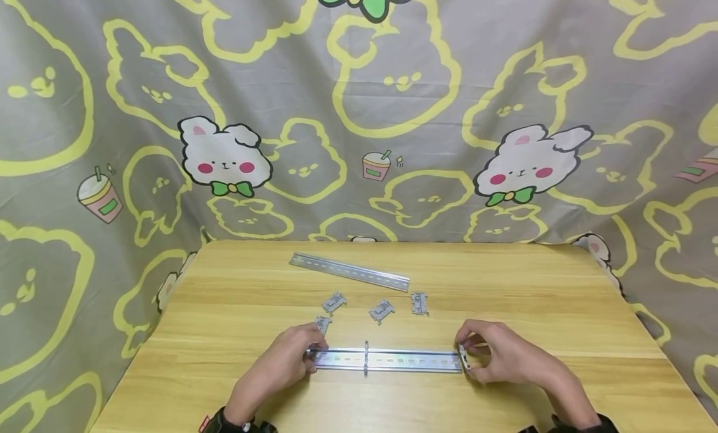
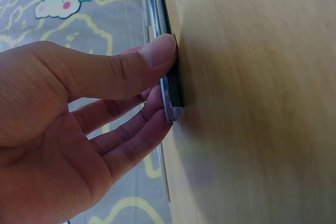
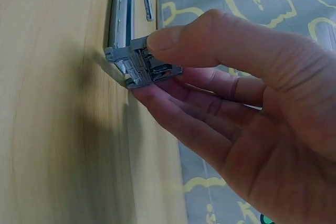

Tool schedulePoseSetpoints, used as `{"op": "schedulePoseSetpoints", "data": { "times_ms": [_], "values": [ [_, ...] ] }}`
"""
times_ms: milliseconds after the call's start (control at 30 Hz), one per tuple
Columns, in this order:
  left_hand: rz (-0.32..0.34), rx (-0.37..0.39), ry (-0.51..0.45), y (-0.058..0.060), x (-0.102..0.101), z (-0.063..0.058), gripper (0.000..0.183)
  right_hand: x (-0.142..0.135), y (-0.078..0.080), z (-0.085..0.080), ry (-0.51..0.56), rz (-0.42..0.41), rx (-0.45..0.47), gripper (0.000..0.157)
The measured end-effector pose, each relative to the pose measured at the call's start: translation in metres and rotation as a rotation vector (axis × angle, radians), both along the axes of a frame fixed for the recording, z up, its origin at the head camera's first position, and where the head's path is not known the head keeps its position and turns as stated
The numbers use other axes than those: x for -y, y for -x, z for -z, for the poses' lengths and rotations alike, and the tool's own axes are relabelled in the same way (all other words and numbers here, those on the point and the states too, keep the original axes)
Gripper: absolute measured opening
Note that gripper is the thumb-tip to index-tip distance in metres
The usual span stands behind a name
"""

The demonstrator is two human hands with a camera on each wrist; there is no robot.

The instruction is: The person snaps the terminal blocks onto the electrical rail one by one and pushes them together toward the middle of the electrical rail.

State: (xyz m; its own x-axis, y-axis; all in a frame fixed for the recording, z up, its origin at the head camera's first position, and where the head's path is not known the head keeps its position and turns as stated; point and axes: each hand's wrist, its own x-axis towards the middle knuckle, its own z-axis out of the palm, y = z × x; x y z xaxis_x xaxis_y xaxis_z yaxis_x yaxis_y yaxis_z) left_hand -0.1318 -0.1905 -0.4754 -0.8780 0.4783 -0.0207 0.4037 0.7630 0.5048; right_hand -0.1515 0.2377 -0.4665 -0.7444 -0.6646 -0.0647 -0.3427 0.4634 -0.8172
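Observation:
A slotted metal DIN rail lies crosswise near the table's front. My left hand grips its left end; in the left wrist view the thumb presses one edge while the fingers curl under the other. At the rail's right end, my right hand pinches a grey terminal block between thumb and fingers. That block stands on edge across the rail end; whether it is seated cannot be told. Another terminal block stands upright across the rail, left of its middle.
Behind the hands lie several loose grey terminal blocks, among them one near the left fingers, a middle block and a right block. A second DIN rail lies slanted farther back. A patterned curtain hangs behind the wooden table.

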Motion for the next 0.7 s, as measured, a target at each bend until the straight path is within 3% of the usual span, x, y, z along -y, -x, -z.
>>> {"op": "schedulePoseSetpoints", "data": {
  "times_ms": [700],
  "values": [
    [0.012,-0.018,-0.013,0.0013,0.0017,0.0026,0.036,-0.0021,0.0041,0.0075,0.018,0.015,0.001,0.043]
  ]
}}
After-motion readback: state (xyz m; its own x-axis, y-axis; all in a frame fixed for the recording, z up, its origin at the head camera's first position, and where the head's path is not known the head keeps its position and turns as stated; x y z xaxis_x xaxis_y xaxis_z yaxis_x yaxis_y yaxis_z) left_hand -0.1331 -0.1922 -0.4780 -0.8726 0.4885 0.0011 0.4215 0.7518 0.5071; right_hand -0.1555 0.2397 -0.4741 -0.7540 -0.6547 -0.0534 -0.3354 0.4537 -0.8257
